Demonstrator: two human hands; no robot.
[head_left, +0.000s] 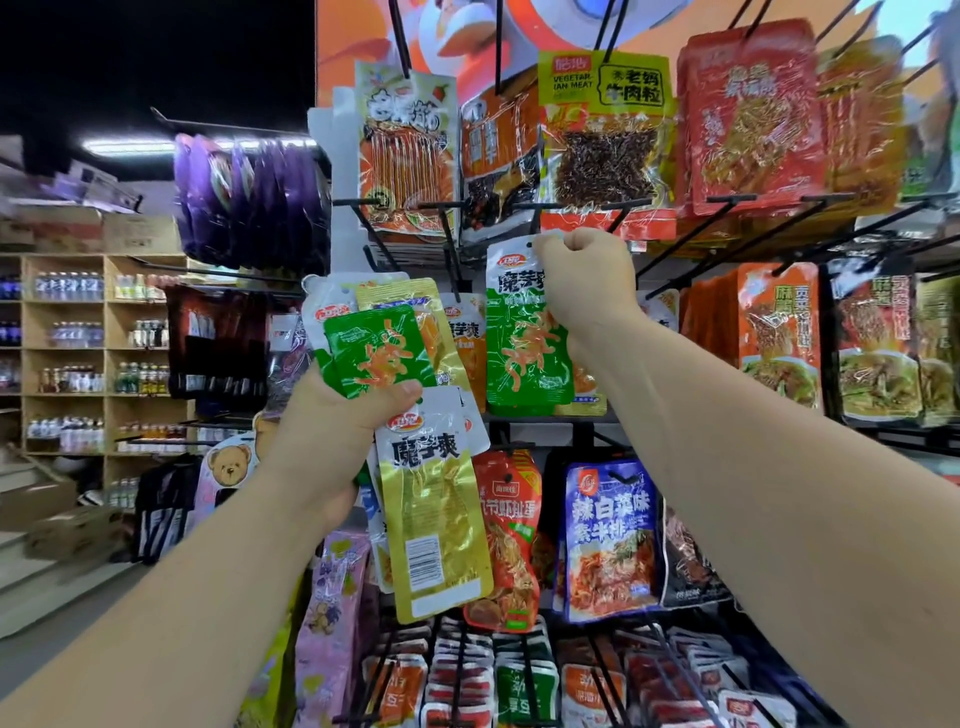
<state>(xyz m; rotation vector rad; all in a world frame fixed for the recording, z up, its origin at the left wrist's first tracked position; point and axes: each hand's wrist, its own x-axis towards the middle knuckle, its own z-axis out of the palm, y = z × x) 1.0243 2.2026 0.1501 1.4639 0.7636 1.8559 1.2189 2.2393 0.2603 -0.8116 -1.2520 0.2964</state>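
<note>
Far left: shelves (67, 322) of bottles, well apart from the work. Purple packs (249, 202) hang on pegs just above and left of the hands

Left hand (332, 421): fingers curled tight round a bundle (410, 395) of snack packs, green ones fanned above the fist, a yellow one hanging below it. Bundle held in front of the rack (550, 418), not on any peg

Right hand (587, 280): raised, fist closed, pinching the top edge of a single green pack (524, 338). Pack hangs upright before the middle row, its punched hole up by the knuckles. Whether the hole sits on a peg: cannot tell, the hand covers it

Right: orange packs (779, 332) on neighbouring pegs

Judgement: hanging step, one pack at a time, stock fed from the bundle; could equally be a pack coming off. Next move calls for lining the hole with the peg tip, sliding back, then letting go and drawing another pack from the left
</note>
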